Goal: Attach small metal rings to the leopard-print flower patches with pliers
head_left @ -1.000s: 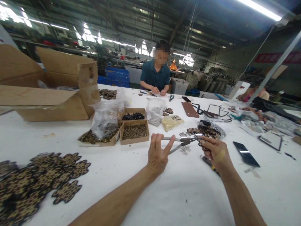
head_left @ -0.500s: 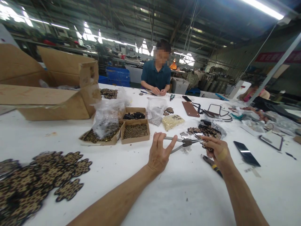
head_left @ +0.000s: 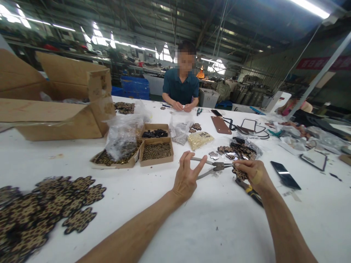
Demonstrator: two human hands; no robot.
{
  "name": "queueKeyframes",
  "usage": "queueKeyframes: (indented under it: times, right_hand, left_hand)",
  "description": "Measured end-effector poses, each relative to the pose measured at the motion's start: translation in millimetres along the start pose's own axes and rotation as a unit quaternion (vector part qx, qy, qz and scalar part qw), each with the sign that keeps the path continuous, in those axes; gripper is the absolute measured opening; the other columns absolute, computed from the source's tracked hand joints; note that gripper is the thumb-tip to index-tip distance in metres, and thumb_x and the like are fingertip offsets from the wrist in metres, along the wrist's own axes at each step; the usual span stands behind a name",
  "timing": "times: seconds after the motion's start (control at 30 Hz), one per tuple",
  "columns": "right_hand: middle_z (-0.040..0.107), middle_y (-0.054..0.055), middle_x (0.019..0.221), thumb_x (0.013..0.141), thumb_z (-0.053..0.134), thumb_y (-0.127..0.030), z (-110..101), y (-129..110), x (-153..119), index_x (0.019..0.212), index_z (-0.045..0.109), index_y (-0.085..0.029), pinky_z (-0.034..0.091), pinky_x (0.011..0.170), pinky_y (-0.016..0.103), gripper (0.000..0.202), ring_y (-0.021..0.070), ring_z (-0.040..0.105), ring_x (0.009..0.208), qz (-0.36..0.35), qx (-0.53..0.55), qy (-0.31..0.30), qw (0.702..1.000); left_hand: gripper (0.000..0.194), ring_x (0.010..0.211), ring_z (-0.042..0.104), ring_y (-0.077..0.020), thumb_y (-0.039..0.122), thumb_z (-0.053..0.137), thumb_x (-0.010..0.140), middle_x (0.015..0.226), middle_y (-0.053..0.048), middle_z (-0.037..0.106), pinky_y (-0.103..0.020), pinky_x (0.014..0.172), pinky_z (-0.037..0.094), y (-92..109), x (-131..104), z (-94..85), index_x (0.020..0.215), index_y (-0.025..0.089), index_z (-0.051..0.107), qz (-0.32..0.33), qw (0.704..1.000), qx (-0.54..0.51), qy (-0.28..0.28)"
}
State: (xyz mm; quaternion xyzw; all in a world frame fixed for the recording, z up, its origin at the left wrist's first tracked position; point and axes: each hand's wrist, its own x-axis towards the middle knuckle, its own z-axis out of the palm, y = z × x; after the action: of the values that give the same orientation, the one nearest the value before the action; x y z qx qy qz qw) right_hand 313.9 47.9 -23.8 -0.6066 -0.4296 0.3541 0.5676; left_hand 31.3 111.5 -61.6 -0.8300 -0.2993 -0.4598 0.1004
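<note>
Three small boxes (head_left: pixel 157 161) stood beyond the left hand (head_left: pixel 186 177) gripping pliers (head_left: pixel 218 166), while a yellow-handled tool (head_left: pixel 250 191) lay near the right hand (head_left: pixel 255 174) pinching a leopard-print piece (head_left: pixel 239 173).

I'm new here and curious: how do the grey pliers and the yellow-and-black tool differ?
The grey pliers are held in the left hand, while the yellow-and-black tool lies on the table. The grey pliers have plain grey handles; the yellow-and-black tool has two-coloured ones. The grey pliers point sideways across the view, whereas the yellow-and-black tool slants down to the right. Both are near the right hand.
</note>
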Motion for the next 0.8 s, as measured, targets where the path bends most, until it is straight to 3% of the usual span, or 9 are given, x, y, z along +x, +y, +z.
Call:
queueKeyframes:
  times: [0.27, 0.4, 0.5, 0.63, 0.8]
  right_hand:
    - [0.072, 0.01, 0.067, 0.059, 0.086, -0.034, -17, 6, 9, 0.085, 0.079, -0.008, 0.037, 0.038, 0.023, 0.038, 0.0137, 0.056, 0.046, 0.108, 0.037, -0.048, 0.992]
    - [0.065, 0.006, 0.059, 0.06, 0.083, -0.032, -20, 11, 11, 0.074, 0.076, -0.009, 0.034, 0.037, 0.021, 0.028, 0.011, 0.05, 0.045, 0.147, 0.051, -0.075, 0.985]
    - [0.062, 0.004, 0.056, 0.061, 0.08, -0.03, -19, 18, 12, 0.068, 0.072, -0.01, 0.031, 0.037, 0.02, 0.022, 0.0097, 0.047, 0.044, 0.167, 0.061, -0.087, 0.98]
    - [0.061, 0.004, 0.056, 0.061, 0.079, -0.026, -19, 25, 13, 0.068, 0.072, -0.01, 0.03, 0.036, 0.02, 0.019, 0.0096, 0.046, 0.044, 0.17, 0.065, -0.092, 0.979]
    - [0.057, 0.001, 0.053, 0.061, 0.083, -0.03, -20, 26, 13, 0.068, 0.073, -0.01, 0.036, 0.037, 0.021, 0.023, 0.0103, 0.047, 0.044, 0.15, 0.05, -0.073, 0.985]
  left_hand:
    - [0.093, 0.149, 0.017, -0.041, -0.011, 0.048, 0.065, 0.153, -0.01, 0.031, -0.075, 0.113, 0.026, 8, 12, -13.0, 0.142, 0.039, 0.053, 0.039, 0.996, -0.026, -0.069]
    - [0.064, 0.143, 0.031, -0.0345, -0.011, 0.047, 0.065, 0.14, -0.012, 0.043, -0.07, 0.115, 0.03, 8, 9, -8.0, 0.113, 0.024, 0.07, 0.036, 0.995, -0.046, -0.082]
    - [0.042, 0.14, 0.036, -0.0314, -0.01, 0.046, 0.07, 0.129, -0.012, 0.05, -0.068, 0.116, 0.031, 11, 6, -3.4, 0.092, 0.019, 0.067, 0.056, 0.993, -0.037, -0.102]
    - [0.029, 0.145, 0.031, -0.0337, -0.007, 0.044, 0.075, 0.131, -0.016, 0.051, -0.067, 0.116, 0.033, 16, 3, -0.5, 0.087, 0.014, 0.06, 0.068, 0.99, -0.012, -0.125]
    - [0.028, 0.141, 0.036, -0.0374, -0.002, 0.055, 0.065, 0.133, -0.022, 0.05, -0.064, 0.113, 0.035, 22, -6, 4.2, 0.089, 0.014, 0.056, 0.055, 0.979, -0.03, -0.196]
